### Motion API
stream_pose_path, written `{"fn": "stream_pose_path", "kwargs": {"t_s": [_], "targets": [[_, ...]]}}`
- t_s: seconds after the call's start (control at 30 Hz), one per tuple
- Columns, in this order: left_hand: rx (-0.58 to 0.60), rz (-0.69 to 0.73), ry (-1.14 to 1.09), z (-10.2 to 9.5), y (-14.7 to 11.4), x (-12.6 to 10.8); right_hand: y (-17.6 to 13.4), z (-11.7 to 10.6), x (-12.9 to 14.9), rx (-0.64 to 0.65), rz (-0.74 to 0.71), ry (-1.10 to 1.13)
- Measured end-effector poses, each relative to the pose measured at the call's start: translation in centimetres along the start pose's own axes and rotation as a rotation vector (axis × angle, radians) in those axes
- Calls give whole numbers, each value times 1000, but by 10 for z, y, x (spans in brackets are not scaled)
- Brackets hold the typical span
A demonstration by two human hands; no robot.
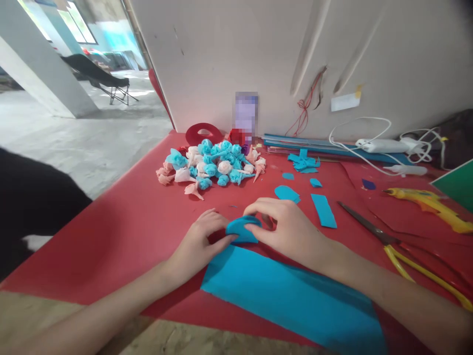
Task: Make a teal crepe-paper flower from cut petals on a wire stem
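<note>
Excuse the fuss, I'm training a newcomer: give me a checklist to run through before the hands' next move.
1. Left hand on the small, rounded blue paper piece: ok, thumb at its left end.
2. Right hand on that piece: ok, thumb at its right side.
3. Large, oblong blue paper sheet fully visible: not ok, right forearm hides part of it.
4. Dark-bladed metal scissors with red and yellow handles apart from both hands: ok.
5. Yellow, pistol-shaped glue gun cool: cannot tell.

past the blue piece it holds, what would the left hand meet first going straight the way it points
The left hand would probably meet the right hand, across the blue piece; depth is unclear.
</note>
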State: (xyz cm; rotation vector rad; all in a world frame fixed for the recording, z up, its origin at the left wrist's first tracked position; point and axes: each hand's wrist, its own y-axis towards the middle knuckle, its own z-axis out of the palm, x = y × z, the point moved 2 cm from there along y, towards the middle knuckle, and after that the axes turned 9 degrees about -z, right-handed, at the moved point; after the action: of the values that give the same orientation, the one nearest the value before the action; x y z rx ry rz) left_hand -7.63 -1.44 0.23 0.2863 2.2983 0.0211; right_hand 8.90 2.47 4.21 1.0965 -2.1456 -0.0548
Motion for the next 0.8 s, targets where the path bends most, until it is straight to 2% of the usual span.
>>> {"fn": "stream_pose_path", "kwargs": {"t_s": [0.17, 0.27, 0.37, 0.5, 0.7, 0.8], "targets": [[82, -36, 116, -9, -2, 0, 2, -6, -4, -42, 31, 17], [189, -74, 287, -20, -6, 0, 2, -13, -14, -84, 116, 72], [279, -86, 361, -25, -10, 1, 0, -15, -27, -87, 221, 179], [301, -31, 278, -21, -16, 2, -4, -11, -41, -63, 324, 321], [364, -181, 137, -17, -18, -9, -8, 12, -43, 20, 421, 480], [326, -213, 58, -18, -16, -15, -8, 20, -40, 64, 424, 521]]}}
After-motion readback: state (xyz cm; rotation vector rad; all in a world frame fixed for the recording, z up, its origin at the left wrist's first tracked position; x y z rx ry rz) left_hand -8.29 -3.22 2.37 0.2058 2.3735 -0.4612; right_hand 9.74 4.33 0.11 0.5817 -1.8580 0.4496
